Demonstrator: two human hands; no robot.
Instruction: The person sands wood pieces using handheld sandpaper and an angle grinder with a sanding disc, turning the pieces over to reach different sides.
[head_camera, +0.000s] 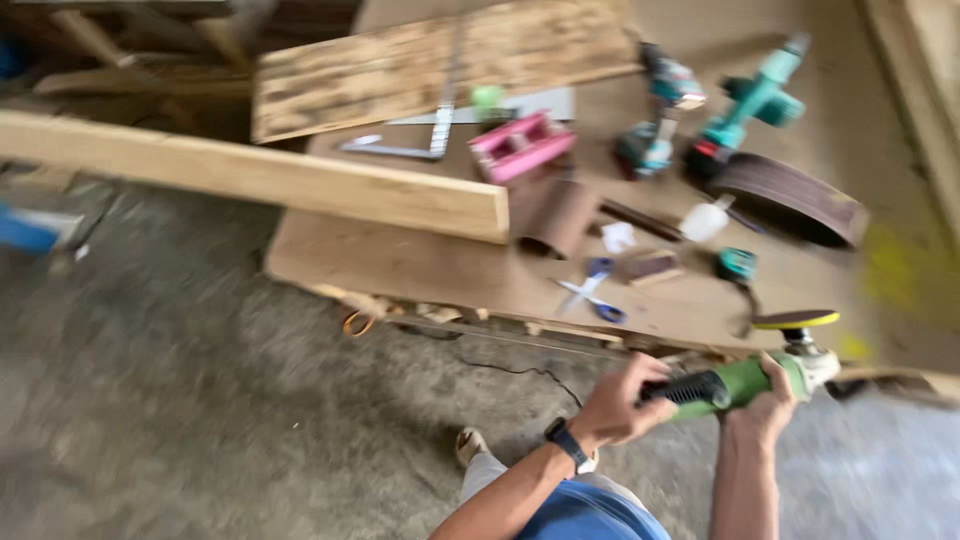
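Both hands grip a green grinder (745, 380) just off the bench (400, 265) edge: left hand (620, 400) on the black handle, right hand (765, 405) around the body. Scissors (592, 290) lie beyond; bare floor (200, 400) lies leftward.

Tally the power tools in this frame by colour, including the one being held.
Green sander, held by the left hand and right hand: 1
Teal tools on the workbench: 2 ()
Total: 3
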